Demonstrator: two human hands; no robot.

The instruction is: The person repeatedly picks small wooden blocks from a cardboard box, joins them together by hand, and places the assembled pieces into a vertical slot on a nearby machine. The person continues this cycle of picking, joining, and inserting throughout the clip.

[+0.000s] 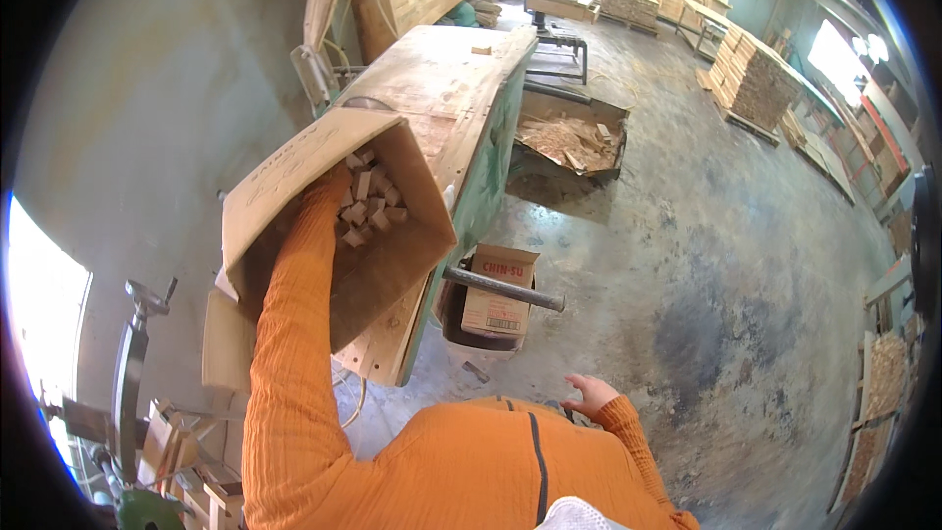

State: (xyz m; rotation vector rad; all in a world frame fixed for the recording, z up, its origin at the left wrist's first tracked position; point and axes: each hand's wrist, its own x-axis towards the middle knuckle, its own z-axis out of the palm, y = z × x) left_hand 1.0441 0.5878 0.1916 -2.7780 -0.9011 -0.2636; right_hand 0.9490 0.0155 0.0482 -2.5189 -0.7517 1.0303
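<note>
while the cardboard box [294,159] tilts over the near end of the workbench [422,69], its mouth open toward my view, i note small wooden blocks [368,201] heaped deep inside it. a second carton [493,314] stands low beside the bench, flaps up; its contents i cannot make out. farther along, a dark metal tray [589,107] on the floor holds wood scraps [569,140]. a metal bar [510,290] juts from the bench side, crossing in front of the second carton. one loose block [481,50] lies on the bench top; stacked boards [751,79] stand well apart at right. left hand [340,180] is inside the box, just beside the blocks; fingers hidden, so i cannot tell whether it grips any. right hand [592,395] hangs loosely open above the floor, nothing visible in it.
</note>
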